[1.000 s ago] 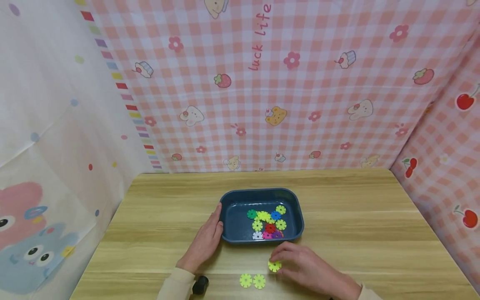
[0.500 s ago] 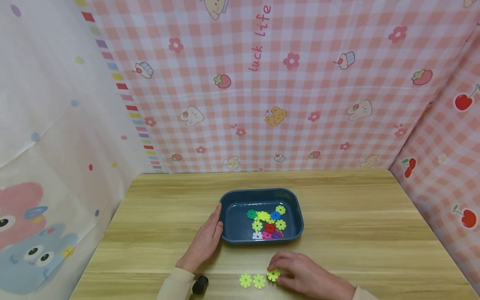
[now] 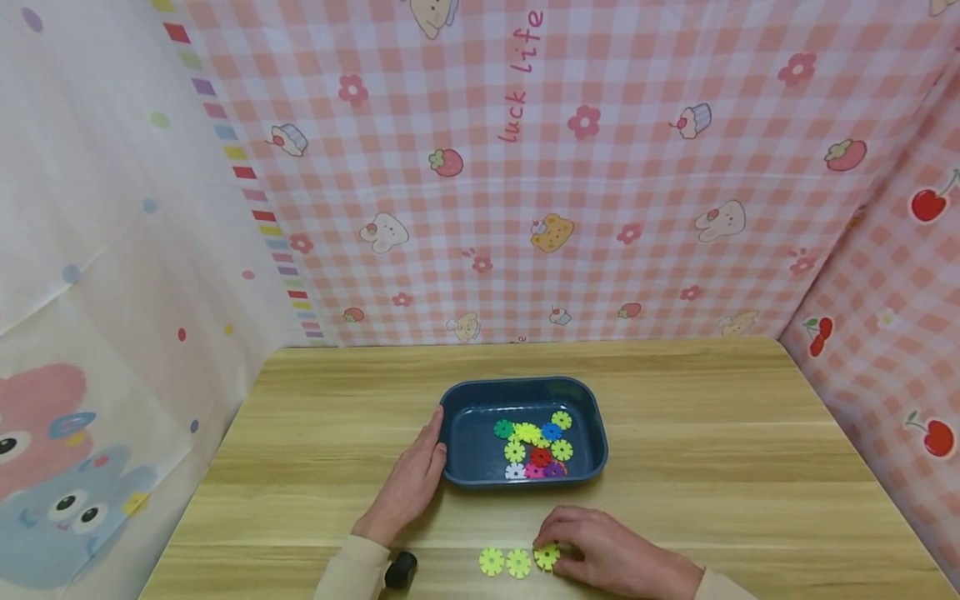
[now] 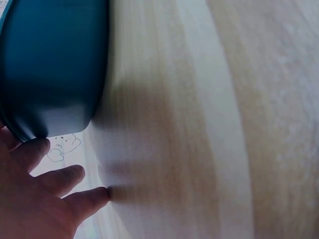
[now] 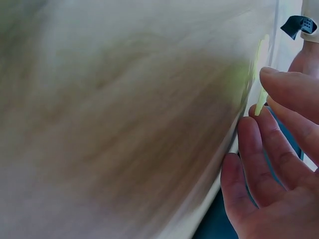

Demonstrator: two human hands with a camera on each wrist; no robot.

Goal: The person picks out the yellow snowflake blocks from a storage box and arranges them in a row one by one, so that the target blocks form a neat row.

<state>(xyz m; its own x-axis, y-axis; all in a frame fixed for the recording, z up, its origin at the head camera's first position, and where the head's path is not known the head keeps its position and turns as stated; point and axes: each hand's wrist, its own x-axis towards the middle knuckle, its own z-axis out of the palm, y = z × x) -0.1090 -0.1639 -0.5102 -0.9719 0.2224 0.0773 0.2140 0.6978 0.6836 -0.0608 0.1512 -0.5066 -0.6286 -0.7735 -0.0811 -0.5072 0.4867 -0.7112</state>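
A dark blue tray [image 3: 522, 483] holds several notched plastic discs in mixed colours, among them a red disc [image 3: 541, 457] and a blue disc [image 3: 552, 431]. My left hand [image 3: 408, 483] lies along the tray's left side with its fingers extended; in the left wrist view, fingertips reach the tray's outer wall [image 4: 60, 59]. Thumb and fingers of my right hand [image 3: 611, 550] pinch a yellow-green notched disc [image 3: 547, 557], which appears edge-on in the right wrist view. To its left lie two similar discs, the nearer one [image 3: 518, 563] beside the other [image 3: 491, 562].
Everything stands on a wood-grain table [image 3: 712, 450]. A pink checked cloth [image 3: 630, 192] hangs behind it, with more printed cloth at both sides. A black device [image 3: 401, 570] sits at the left wrist.
My right hand has moved toward the table's near side with the yellow-green disc, bringing it level with the two lying discs. The left hand and tray stay put.
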